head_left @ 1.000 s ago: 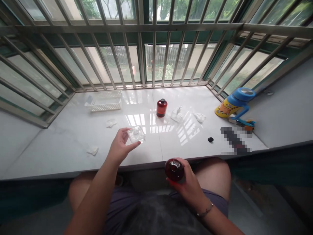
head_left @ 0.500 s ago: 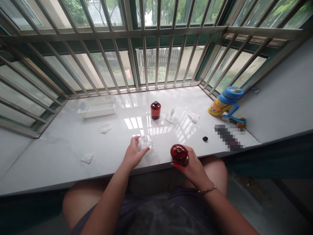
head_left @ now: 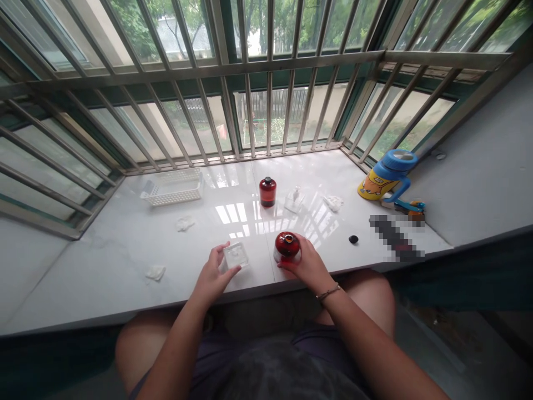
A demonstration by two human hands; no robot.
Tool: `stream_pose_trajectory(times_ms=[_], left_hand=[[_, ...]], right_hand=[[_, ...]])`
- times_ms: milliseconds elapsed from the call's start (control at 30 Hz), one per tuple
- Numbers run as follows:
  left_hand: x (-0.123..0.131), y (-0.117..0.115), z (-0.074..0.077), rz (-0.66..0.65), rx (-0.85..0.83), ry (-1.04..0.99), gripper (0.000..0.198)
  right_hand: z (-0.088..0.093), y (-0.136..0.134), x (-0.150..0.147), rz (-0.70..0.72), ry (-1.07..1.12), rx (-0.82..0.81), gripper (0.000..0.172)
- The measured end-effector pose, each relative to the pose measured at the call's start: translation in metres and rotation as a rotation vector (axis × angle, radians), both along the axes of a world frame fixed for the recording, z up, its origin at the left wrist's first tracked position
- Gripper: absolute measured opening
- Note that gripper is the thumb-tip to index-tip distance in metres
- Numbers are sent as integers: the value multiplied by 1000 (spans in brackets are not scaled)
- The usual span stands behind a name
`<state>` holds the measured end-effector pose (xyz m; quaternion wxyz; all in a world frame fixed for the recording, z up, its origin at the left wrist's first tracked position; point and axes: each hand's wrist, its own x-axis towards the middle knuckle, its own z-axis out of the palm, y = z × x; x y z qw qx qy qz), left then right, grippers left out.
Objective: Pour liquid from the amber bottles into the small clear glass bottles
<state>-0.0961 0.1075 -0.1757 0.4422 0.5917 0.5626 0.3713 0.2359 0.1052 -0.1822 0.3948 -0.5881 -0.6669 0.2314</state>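
Note:
My left hand (head_left: 213, 276) grips a small clear square glass bottle (head_left: 235, 256) resting on the white marble ledge (head_left: 125, 244) near its front edge. Just to its right, my right hand (head_left: 306, 265) is wrapped round a round red bottle (head_left: 287, 245) that stands on the ledge with its mouth uncapped. A second, dark red bottle with a black cap (head_left: 267, 191) stands further back in the middle. Beside it sits a small clear stopper-like piece (head_left: 294, 199). A small black cap (head_left: 353, 239) lies to the right.
A white slotted basket (head_left: 172, 187) sits at the back left. Crumpled white tissues (head_left: 184, 223) lie scattered over the ledge. A yellow and blue flask (head_left: 389, 175) lies tipped at the right. Metal window bars (head_left: 266, 100) close off the back and sides.
Both hands have come down onto the ledge. The red bottle moved from above my lap up onto the ledge, and the clear bottle was lowered until it rests there.

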Motion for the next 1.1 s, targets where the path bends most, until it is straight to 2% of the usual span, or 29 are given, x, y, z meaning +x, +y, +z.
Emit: stream_pose_trajectory(times_ms=[100,167,200,267,333,400,467,567,700,833,933,1100], left_hand=[[-8,-3,-1,31,-15,-27,69],[-11,-5,-3,39,-29,-34,70],[-12,-6,-3,44,-35,-29,71],[-13,-7,-3,60,-38,13,75],[-12,-9,1,87,-22,103,83],[-9,-12,9,132,28,201,95],[-3,-17,21,203,130,254,102],[16,-25,41,253,358,250,95],[52,-33,62,104,596,211,69],[89,-29,74,-46,580,164,53],[111,-19,78,-111,505,117,57],[139,6,73,-212,347,60,85]], right_hand=[[0,1,5,68,-48,26,116],[1,-1,16,106,-87,24,119],[1,-3,25,119,-107,29,114],[2,-6,47,102,-156,74,92],[2,-7,74,-4,-240,148,64],[0,-7,103,-172,-363,186,47],[-3,-7,130,-328,-488,160,42],[-9,-7,158,-462,-615,61,41],[-14,-7,168,-505,-684,-53,29],[-17,-6,164,-543,-669,-62,24],[-18,-4,164,-597,-655,-55,28],[-16,-1,168,-607,-645,-71,29]])
